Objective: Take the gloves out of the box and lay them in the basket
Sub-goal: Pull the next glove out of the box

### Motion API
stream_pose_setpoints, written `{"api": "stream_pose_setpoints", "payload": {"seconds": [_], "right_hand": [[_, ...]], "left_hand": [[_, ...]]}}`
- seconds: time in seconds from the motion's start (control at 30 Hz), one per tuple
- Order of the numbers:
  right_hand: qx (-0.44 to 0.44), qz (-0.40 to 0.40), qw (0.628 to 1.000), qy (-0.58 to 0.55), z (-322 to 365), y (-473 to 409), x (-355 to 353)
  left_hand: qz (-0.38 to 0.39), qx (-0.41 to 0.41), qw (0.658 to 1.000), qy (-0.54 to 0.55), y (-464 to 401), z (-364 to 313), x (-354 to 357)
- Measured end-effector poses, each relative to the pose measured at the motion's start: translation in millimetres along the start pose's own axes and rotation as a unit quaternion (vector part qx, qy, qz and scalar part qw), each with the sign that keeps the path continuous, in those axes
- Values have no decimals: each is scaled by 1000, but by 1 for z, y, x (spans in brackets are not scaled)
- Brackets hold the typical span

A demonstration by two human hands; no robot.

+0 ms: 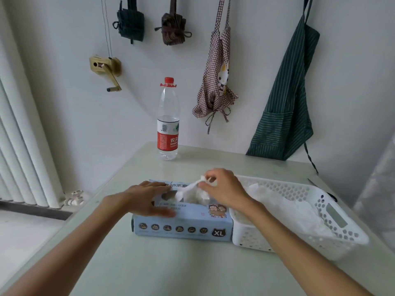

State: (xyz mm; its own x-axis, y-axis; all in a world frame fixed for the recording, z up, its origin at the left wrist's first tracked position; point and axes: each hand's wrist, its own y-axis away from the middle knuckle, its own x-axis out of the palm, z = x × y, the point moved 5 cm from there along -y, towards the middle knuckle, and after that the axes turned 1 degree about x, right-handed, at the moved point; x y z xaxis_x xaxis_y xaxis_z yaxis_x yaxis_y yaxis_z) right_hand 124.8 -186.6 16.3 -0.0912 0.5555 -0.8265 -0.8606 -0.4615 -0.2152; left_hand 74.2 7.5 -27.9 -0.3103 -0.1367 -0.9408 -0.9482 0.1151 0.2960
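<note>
Pale green table [192, 270], cut off by the lower and left edges of the view, far right corner hidden behind the basket. White wall behind, with a green striped apron [284, 107] hanging at right, neck strap running out of the top edge, and a checked apron [215, 82] bunched beside it. Two dark folded cloth bundles [174, 26] higher up, tops cut off, too dim to name. Vertical white blinds [19, 146] at far left, only partly in view.

White perforated basket [333, 210] at right on the table, touching the right end of the box. Inside, a heap of thin translucent gloves [284, 206], single ones impossible to count or tell apart.

Pale blue glove box [183, 227] lying flat in the middle, "XL" on the front, top print mostly covered by both hands, opening largely hidden.

Clear water bottle [168, 124] with red cap and red label, upright near the table's far edge, well apart from the box.

Left hand [147, 197] laid flat on the left part of the box top, fingers straight and close together, pressing down, fingertips blurred.

Right hand [222, 189] above the box's right part, thumb and fingertips pinched on a white glove [192, 191], crumpled and stretched up out of the opening; lower end lost inside the box.

Brass-coloured crank fitting [106, 69] on the wall at left, thin cords rising out of view.
</note>
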Motion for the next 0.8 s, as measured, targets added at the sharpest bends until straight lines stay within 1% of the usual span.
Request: {"api": "stream_pose_setpoints", "payload": {"seconds": [0.07,0.17,0.23,0.27,0.33,0.4,0.47,0.5,0.57,0.63,0.7,0.8], "right_hand": [[19,-51,992,-113,0,-4,-25],[21,-92,974,-208,3,-8,-59],[23,-122,965,-231,2,-11,-78],[20,-96,972,-215,6,-11,-82],[14,-22,983,-181,11,-10,-78],[19,-15,978,-207,13,-7,-82],[39,-8,963,-265,16,-3,-86],[50,2,956,-290,15,-1,-88],[58,17,943,-328,12,5,-95],[61,26,921,-384,5,12,-101],[71,13,896,-437,-10,21,-112],[89,-18,878,-471,-41,38,-124]], "left_hand": [[-9,5,1000,6,-3,2,4],[4,7,1000,-5,-7,4,3],[5,9,1000,-9,-6,0,-3],[-4,15,1000,10,-4,-4,-10],[-37,51,993,101,-1,-21,-26],[-76,107,967,218,2,-44,-44],[-77,170,929,319,5,-68,-59],[-69,199,917,338,6,-79,-63],[-60,225,909,345,4,-95,-68],[-61,219,911,345,-2,-98,-68],[-61,215,907,356,-8,-100,-66],[-59,208,886,411,-9,-105,-67]]}}
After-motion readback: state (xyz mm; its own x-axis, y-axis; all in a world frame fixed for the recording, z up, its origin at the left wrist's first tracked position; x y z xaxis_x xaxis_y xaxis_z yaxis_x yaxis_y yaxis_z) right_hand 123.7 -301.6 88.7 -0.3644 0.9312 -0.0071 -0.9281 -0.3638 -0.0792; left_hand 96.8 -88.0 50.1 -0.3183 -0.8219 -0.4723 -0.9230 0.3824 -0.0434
